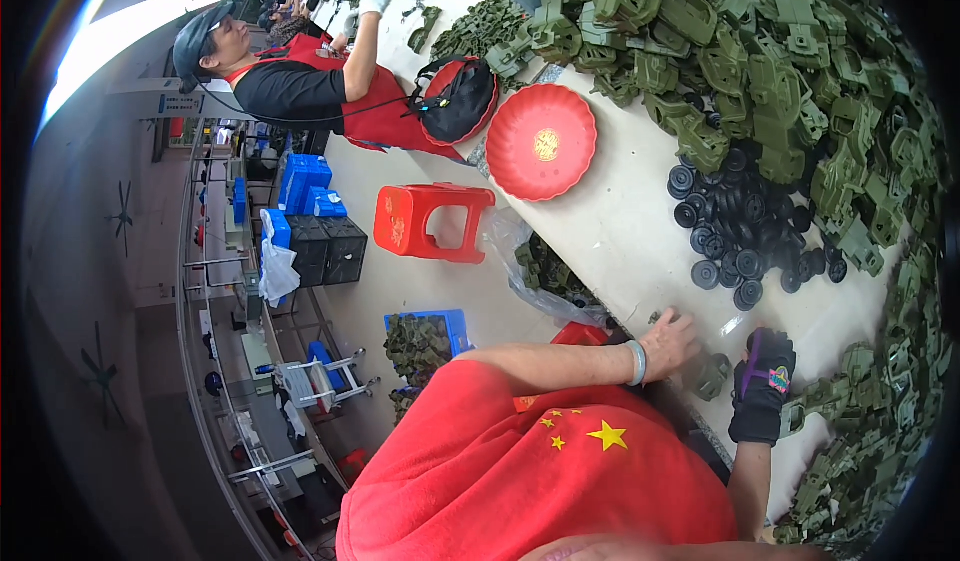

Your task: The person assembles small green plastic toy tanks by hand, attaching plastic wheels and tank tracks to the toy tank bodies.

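My bare left hand (pixel 668 348), with a pale band at the wrist, is at the table's near edge. Its fingers are bent and closed on a small green plastic part (pixel 655 317) that barely shows at the fingertips. To its right, my right hand (pixel 766 373) wears a black glove with a purple strap. Those gloved fingers are curled in; what they hold, if anything, is hidden. A blurred green plastic piece (pixel 711 377) sits between the two hands. Beyond them lies a heap of small black wheels (pixel 735 216).
Piles of green moulded parts (pixel 745 56) cover the table's (pixel 620 251) far and right sides. A red scalloped tray (pixel 541 143) rests near the left edge. On the floor stand a red stool (pixel 432 221) and a blue crate (pixel 457 329). Another person (pixel 330 86) works farther up the table.
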Motion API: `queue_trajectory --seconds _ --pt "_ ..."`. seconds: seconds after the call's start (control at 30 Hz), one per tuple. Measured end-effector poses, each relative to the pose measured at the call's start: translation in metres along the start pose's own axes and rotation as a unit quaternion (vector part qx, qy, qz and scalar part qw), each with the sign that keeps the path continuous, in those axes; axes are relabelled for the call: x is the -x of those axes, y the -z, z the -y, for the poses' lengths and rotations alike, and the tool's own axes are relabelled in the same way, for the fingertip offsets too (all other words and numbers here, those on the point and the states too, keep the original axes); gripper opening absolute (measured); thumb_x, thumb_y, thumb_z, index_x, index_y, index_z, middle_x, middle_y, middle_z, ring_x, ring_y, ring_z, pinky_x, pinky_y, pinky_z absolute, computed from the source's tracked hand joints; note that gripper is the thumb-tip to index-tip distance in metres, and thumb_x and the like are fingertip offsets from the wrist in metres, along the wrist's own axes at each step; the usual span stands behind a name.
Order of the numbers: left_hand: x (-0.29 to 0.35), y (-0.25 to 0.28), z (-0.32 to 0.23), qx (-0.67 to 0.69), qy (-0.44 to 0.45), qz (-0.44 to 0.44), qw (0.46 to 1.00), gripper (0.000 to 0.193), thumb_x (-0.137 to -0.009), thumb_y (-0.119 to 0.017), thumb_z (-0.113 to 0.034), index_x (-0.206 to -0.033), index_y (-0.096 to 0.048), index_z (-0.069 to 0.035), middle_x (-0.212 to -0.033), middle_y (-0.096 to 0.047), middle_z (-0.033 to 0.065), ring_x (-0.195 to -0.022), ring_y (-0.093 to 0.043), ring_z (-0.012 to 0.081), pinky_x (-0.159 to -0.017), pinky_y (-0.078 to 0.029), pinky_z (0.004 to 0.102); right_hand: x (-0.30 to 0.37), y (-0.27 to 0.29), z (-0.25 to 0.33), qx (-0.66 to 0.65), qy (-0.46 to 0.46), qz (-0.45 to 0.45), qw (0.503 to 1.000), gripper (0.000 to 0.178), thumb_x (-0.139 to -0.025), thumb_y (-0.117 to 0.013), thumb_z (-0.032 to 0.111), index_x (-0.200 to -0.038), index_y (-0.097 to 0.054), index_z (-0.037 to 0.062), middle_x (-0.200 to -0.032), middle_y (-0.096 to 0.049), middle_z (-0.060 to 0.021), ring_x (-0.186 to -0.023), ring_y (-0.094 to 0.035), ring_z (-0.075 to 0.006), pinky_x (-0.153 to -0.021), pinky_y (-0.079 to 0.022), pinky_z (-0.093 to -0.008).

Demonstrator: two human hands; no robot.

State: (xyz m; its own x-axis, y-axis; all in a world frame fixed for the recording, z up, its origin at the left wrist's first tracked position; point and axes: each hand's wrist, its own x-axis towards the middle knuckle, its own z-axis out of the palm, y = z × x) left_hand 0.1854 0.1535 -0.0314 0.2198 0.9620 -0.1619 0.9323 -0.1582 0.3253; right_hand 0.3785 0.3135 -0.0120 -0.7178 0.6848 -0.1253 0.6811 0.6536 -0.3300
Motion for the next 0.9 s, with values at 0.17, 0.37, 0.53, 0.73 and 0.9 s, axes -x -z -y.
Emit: queue_trajectory --seconds 0.17,0.37,0.53,0.73,0.9 --pt "0.001 -0.013 -0.016 0.009 0.046 -0.036 0.998 0.053 -0.069 -0.080 -0.025 -0.119 -0.068 -0.012 -0.119 -0.056 0.0087 -0.126 -0.050 0.0321 -0.106 -0.045 0.0557 0.014 0.016 0.001 -0.018 -0.021 0.024 0.999 0.016 -0.079 -0.070 0.004 -0.094 -0.062 0.0042 -0.091 -0.064 -0.0170 -0.091 -0.062 -0.0401 -0.080 -0.050 -0.0493" --pt "0.006 -0.019 -0.002 0.054 0.004 -0.119 0.991 0.011 -0.079 -0.064 -0.014 -0.090 -0.065 -0.010 -0.099 -0.063 0.0129 -0.098 -0.063 0.0329 -0.086 -0.055 0.0441 0.031 0.044 0.007 -0.238 -0.088 0.005 0.967 0.039 -0.087 -0.076 0.013 -0.123 -0.062 0.0058 -0.108 -0.065 -0.0171 -0.101 -0.065 -0.0388 -0.087 -0.052 -0.0478" --pt "0.005 -0.008 0.010 0.036 0.053 -0.011 0.998 0.049 -0.065 -0.084 -0.022 -0.111 -0.068 -0.015 -0.119 -0.055 0.0109 -0.117 -0.054 0.0344 -0.086 -0.057 0.0490 0.032 0.063 0.016 -0.210 0.017 0.013 0.977 0.045 -0.081 -0.078 0.012 -0.122 -0.064 0.0064 -0.105 -0.066 -0.0144 -0.099 -0.064 -0.0375 -0.086 -0.052 -0.0464" --pt "-0.003 -0.012 0.000 0.043 0.046 0.009 0.998 0.049 -0.067 -0.084 -0.022 -0.113 -0.069 -0.015 -0.121 -0.054 0.0104 -0.120 -0.052 0.0328 -0.089 -0.057 0.0486 0.032 0.071 0.030 -0.075 0.091 0.122 0.985 0.038 -0.074 -0.078 0.016 -0.109 -0.065 0.0080 -0.104 -0.067 -0.0141 -0.102 -0.064 -0.0368 -0.088 -0.052 -0.0478" --pt "0.000 -0.014 -0.003 0.042 0.052 0.008 0.998 0.050 -0.068 -0.084 -0.022 -0.115 -0.068 -0.015 -0.121 -0.054 0.0101 -0.121 -0.053 0.0323 -0.090 -0.057 0.0486 0.031 0.059 0.035 0.011 0.139 0.174 0.975 0.035 -0.075 -0.079 0.019 -0.107 -0.066 0.0112 -0.103 -0.067 -0.0130 -0.102 -0.065 -0.0342 -0.087 -0.051 -0.0471"
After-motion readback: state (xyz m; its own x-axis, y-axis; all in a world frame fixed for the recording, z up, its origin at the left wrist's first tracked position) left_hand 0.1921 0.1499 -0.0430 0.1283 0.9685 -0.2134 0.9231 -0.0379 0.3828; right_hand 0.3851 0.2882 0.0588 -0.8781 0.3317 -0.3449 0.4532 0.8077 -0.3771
